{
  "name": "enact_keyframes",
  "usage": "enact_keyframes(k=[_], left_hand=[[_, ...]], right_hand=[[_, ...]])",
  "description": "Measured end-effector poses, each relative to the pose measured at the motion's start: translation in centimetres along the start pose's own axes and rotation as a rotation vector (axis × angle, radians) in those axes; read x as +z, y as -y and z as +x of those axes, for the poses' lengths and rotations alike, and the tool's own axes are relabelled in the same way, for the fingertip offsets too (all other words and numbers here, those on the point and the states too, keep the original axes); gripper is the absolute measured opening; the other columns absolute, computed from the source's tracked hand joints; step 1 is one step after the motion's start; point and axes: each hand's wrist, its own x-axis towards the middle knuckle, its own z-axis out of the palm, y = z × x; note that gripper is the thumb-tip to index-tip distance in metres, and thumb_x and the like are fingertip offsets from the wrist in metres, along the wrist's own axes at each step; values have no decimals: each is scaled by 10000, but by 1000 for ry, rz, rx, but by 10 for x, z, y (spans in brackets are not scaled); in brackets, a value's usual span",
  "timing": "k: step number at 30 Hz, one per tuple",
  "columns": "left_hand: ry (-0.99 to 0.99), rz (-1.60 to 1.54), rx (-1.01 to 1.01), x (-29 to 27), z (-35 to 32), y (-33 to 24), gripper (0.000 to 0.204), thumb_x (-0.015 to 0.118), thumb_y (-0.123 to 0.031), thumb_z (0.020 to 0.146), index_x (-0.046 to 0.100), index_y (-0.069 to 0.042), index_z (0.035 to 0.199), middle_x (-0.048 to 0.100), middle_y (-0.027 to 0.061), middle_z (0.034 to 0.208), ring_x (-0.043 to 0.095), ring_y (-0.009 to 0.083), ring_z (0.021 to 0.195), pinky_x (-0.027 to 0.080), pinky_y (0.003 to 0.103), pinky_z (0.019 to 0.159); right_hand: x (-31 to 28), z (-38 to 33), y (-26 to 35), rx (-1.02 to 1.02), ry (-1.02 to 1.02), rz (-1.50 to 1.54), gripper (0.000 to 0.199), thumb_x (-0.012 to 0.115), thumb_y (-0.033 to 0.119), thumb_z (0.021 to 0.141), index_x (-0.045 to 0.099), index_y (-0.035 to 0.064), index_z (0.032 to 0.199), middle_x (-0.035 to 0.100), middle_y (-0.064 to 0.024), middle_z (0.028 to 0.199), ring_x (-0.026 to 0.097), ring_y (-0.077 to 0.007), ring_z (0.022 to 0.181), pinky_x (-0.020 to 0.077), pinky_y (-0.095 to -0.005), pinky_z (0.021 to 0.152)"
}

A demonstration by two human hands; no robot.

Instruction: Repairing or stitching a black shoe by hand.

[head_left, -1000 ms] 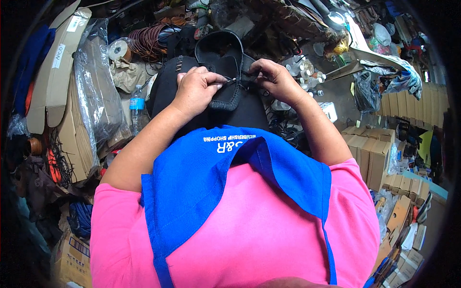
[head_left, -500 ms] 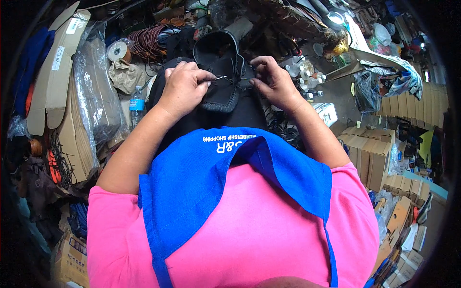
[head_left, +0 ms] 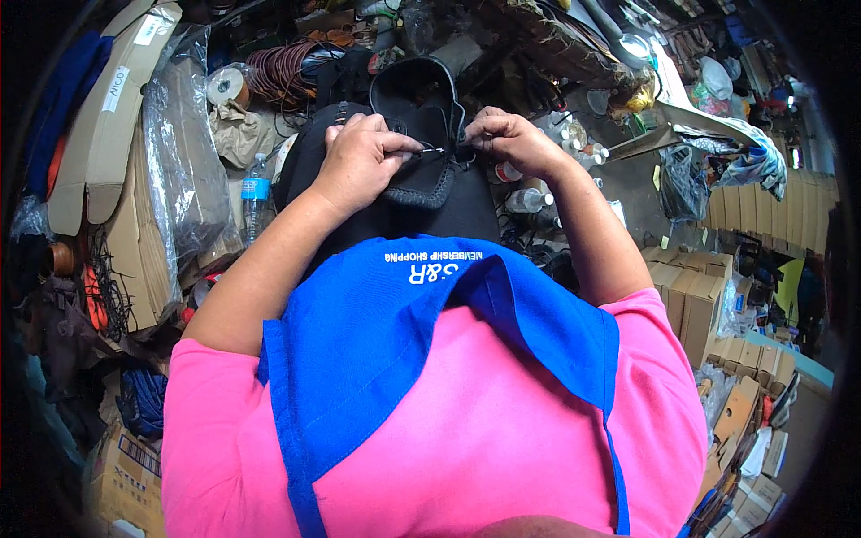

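Observation:
A black sandal-like piece (head_left: 420, 193) with a raised band and a thick, braided-looking edge lies on my dark-clothed lap. My left hand (head_left: 363, 161) is closed at its left side, thumb and forefinger pinching a thin, shiny needle (head_left: 432, 149) that points right across the piece. At the right edge of the piece, the fingers of my right hand (head_left: 511, 143) are pressed together in a pinch. Whatever they hold is too fine and dark to make out. The inside of the band is in shadow.
A water bottle (head_left: 256, 193) and crumpled brown paper (head_left: 240, 133) stand left, near a thread spool (head_left: 226, 87) and plastic-wrapped cardboard (head_left: 184, 152). Small bottles (head_left: 529, 199) crowd beside my right forearm. Cardboard boxes (head_left: 691, 291) are stacked at right. A blue apron (head_left: 359, 350) covers my front.
My right hand has risen slightly and its fingers have drawn together at the edge of the piece. My left hand and the black piece have shifted a little right.

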Motion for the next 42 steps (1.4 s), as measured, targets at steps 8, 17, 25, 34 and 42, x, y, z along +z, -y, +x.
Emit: enact_keyframes(k=[8,17,25,34,42], left_hand=[[12,14,-12,2,-1,-2,141,680,-188,753,733,-254,866,550,2,762,521,200,864,319,364,803],[9,8,-10,5,-2,-4,135,679,-209,753,732,-244,872,584,5,761,536,197,869,315,368,810],[-12,-20,75,9,6,2,169,677,-155,740,723,-211,893,544,11,751,519,204,861,325,366,789],[70,492,448,-24,28,-41,69,600,-127,713,665,-150,711,526,22,804,514,201,936,328,379,851],[21,6,20,4,-8,-11,134,692,-184,734,719,-158,863,569,41,760,540,230,851,342,378,770]], right_hand=[[-1,1,-1,5,32,24,157,614,54,840,670,50,987,579,-45,951,547,-169,969,416,-280,883],[1,0,-2,-8,30,98,121,622,57,828,661,34,940,544,-15,893,518,-134,915,398,-268,849],[2,1,-4,47,29,116,182,627,46,821,691,58,992,591,-41,926,546,-159,939,417,-277,857],[0,-3,1,12,1,-52,216,642,71,814,706,101,1018,554,-27,847,521,-152,860,422,-271,818],[14,-11,19,81,-51,-68,243,648,88,810,712,142,1039,537,-12,822,520,-135,821,431,-257,774]])
